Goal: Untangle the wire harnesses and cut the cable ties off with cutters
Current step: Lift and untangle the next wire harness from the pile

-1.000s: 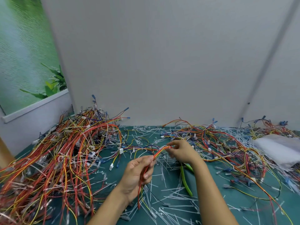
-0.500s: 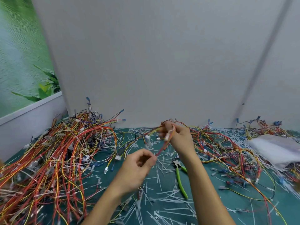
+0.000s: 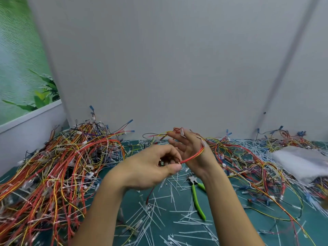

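A grey partition wall [image 3: 177, 68] stands along the far edge of a green tabletop [image 3: 177, 201], and a picture of leaves and water [image 3: 19, 68] fills the wall beyond the far left corner. The biggest heap on the tabletop is a pile of tangled wire harnesses [image 3: 56, 171], red, orange and yellow, covering the left side from the far edge to the near left corner. A second, looser tangle of harnesses [image 3: 257, 160] spreads along the far edge to the right side. A white plastic bag [image 3: 300, 160] lies on that tangle near the right edge. Cut white cable ties [image 3: 159, 215] litter the middle of the tabletop down to the near edge.

Both forearms reach in from the near edge and meet above the middle. The left hand [image 3: 150, 169] is curled, thumb pressed against the fingers, pinching one end of a short red-orange wire bundle [image 3: 193, 157]. The right hand [image 3: 190, 150] is raised with its fingers spread loosely; the bundle loops around its outer side, and the fingertips touch thinner wires with a small white connector [image 3: 182, 134]. Whether the right hand truly grips anything cannot be told.

The green-handled cutters [image 3: 197, 197] lie flat on the tabletop just under the right wrist, untouched, among the cut ties.
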`<action>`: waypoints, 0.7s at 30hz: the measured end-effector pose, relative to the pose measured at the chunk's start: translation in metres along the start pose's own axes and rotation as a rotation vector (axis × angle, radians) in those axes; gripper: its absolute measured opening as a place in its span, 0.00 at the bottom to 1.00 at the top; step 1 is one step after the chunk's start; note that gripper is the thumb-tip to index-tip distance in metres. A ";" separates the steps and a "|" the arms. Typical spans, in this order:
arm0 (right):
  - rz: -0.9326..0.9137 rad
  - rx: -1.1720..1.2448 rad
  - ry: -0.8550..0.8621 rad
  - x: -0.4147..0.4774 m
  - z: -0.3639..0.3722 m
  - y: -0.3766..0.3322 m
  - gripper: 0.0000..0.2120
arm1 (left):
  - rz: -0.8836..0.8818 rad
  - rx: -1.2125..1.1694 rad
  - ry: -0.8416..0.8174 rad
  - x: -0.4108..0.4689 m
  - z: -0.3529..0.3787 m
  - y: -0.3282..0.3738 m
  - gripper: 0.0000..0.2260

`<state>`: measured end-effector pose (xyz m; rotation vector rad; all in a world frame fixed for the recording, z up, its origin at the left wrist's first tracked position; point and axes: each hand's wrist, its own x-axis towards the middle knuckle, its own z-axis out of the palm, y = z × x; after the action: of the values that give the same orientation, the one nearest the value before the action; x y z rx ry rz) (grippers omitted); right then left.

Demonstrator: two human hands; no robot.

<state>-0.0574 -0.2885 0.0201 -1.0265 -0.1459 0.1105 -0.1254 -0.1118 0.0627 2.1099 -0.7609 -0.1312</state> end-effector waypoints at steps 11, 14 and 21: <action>-0.367 -1.077 0.264 0.001 -0.033 -0.010 0.30 | -0.111 -0.270 0.382 0.010 -0.017 -0.029 0.09; -0.280 -0.970 0.174 -0.006 -0.026 -0.021 0.30 | -0.135 -0.421 0.399 0.014 -0.016 -0.034 0.13; -0.135 -0.429 -0.008 -0.021 -0.010 -0.034 0.19 | -0.103 -0.748 0.326 0.012 -0.023 -0.035 0.18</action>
<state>-0.0753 -0.3178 0.0430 -1.4401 -0.2532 -0.0426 -0.0913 -0.0870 0.0523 1.4042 -0.3274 -0.1019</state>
